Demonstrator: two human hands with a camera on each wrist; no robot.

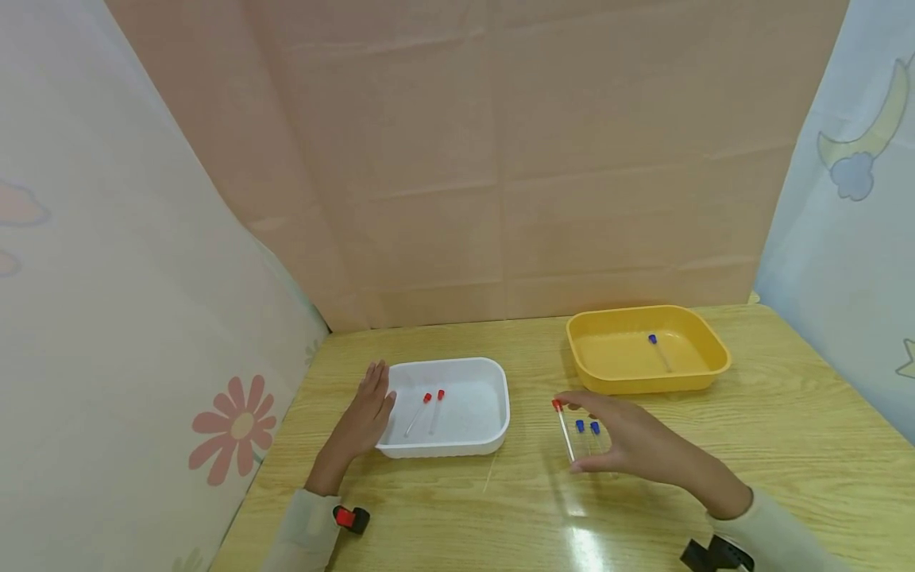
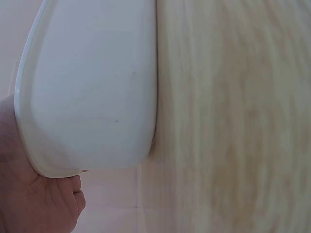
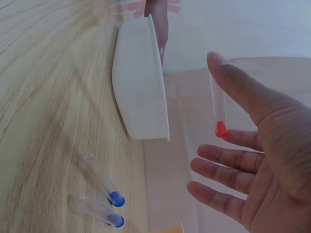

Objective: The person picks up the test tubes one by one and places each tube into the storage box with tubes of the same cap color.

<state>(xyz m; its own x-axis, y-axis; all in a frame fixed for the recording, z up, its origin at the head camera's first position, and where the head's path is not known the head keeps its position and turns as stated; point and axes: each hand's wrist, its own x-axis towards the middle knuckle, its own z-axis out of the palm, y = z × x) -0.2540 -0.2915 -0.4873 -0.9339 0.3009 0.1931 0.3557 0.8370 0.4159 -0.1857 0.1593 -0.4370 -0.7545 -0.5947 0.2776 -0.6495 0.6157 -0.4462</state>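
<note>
My right hand [image 1: 618,437] pinches a clear test tube with a red cap [image 3: 220,109] end to end, thumb at the bottom and index finger at the cap. It is held above the table, in front of the yellow tray. Two blue-capped test tubes [image 3: 99,211] lie on the table just beyond that hand. At the left, my left hand [image 1: 364,413] rests its straight fingers against the left rim of the white tray [image 1: 457,450]. Inside that tray lie two red-capped test tubes [image 1: 418,415], side by side at a slant.
A yellow tray [image 1: 608,383] stands at the back right of the wooden table [image 1: 457,516], with one blue-capped test tube [image 1: 661,353] in it. A brown paper backdrop [image 1: 500,159] rises behind the table, and printed white sheets [image 1: 107,278] hang at both sides.
</note>
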